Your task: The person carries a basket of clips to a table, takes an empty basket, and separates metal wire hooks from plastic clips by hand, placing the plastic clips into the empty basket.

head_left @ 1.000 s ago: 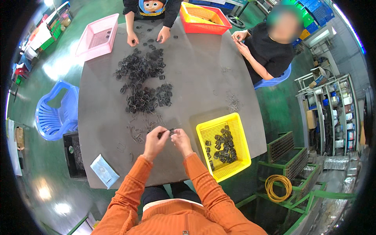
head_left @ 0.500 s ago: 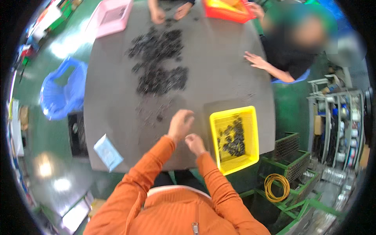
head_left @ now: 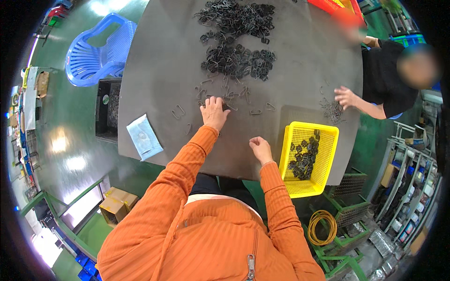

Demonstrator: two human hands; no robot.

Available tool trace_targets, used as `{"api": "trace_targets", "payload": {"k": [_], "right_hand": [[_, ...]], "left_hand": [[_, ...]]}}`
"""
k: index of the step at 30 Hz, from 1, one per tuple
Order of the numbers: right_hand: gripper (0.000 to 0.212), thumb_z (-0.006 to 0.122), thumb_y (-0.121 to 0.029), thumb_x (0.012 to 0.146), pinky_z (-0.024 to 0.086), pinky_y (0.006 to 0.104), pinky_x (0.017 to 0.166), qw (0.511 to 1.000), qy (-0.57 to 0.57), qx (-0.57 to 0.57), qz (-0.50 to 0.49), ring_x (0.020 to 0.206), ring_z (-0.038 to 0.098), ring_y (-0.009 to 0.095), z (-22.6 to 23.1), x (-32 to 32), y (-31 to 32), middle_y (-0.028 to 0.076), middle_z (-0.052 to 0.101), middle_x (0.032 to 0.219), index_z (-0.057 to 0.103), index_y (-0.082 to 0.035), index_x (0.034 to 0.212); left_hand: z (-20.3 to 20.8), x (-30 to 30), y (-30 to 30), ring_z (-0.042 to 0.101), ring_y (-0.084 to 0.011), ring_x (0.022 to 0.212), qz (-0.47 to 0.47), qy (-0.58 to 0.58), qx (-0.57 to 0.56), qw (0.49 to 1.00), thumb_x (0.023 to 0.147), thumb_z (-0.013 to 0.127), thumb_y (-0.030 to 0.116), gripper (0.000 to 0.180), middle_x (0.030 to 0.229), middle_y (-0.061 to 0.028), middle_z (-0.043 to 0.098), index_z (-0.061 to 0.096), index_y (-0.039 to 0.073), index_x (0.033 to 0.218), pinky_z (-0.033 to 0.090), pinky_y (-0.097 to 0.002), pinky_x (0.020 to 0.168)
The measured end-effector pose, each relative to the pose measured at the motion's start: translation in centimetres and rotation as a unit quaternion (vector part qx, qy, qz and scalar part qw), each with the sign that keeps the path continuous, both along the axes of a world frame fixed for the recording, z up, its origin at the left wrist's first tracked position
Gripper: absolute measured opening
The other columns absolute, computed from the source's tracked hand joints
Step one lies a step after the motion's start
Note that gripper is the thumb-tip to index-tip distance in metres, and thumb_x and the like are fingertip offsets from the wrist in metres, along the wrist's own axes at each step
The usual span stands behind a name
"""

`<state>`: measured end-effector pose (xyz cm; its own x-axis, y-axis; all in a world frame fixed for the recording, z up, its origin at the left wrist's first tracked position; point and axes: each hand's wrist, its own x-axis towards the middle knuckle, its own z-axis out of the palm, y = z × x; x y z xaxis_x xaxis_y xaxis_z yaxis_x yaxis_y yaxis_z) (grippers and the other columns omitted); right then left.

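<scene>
My left hand (head_left: 214, 114) reaches palm down onto scattered wire hooks (head_left: 233, 95) at the near side of a dark heap. Its fingers are slightly spread and the thumb stands out, touching or just over the small pieces. Nearer me, my right hand (head_left: 260, 150) hovers over the table edge, thumb and fingers pinched; anything inside is hidden. Beyond both hands lies the heap of black buckle-like pieces and hooks (head_left: 239, 61). Right of my right hand, a yellow basket (head_left: 285, 159) holds several loose black pieces (head_left: 304, 157).
A pale blue packet (head_left: 144, 137) lies on the grey table (head_left: 164, 70) at left. At right, a co-worker's hand (head_left: 346, 97) touches a small hook pile (head_left: 332, 111). A red basket (head_left: 328, 7) stands far right. A blue chair (head_left: 101, 51) and black crate (head_left: 108, 110) flank the table's left.
The view has shifted, bringing the table's near part lower. My hands have moved apart, the left onto the scattered hooks and the right toward the yellow basket. The co-worker's hand is now at the small pile.
</scene>
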<state>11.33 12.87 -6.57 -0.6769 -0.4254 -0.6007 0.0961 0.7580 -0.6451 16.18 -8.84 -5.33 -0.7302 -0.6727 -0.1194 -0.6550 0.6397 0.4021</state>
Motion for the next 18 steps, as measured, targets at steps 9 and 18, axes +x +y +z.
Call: {"api": "trace_targets", "payload": {"k": [9, 18], "right_hand": [[0.028, 0.058, -0.019, 0.083, 0.05, 0.0293, 0.063, 0.923, -0.222, -0.193, -0.248, 0.077, 0.062, 0.018, 5.6, -0.8, -5.7, 0.009, 0.061, 0.09, 0.054, -0.003, 0.106], [0.037, 0.065, -0.014, 0.076, 0.05, 0.0304, 0.064, 0.983, 0.131, -0.124, 0.027, 0.071, 0.061, 0.019, 6.3, -2.4, -4.8, 0.008, 0.056, 0.093, 0.052, -0.007, 0.111]], "left_hand": [[2.7, 0.8, 1.2, 0.064, -0.0225, 0.073, -0.028, 0.109, 0.282, 0.953, 0.072, 0.07, 0.011, 0.029, 0.08, -0.0127, 0.066, 0.054, 0.002, 0.094, 0.05, -0.0306, 0.066], [2.1, -0.2, 1.5, 0.061, -0.0107, 0.064, 0.127, 0.074, 0.487, 0.861, 0.079, 0.06, 0.011, 0.018, 0.079, -0.007, 0.065, 0.059, 0.0, 0.093, 0.049, -0.0244, 0.058]]}}
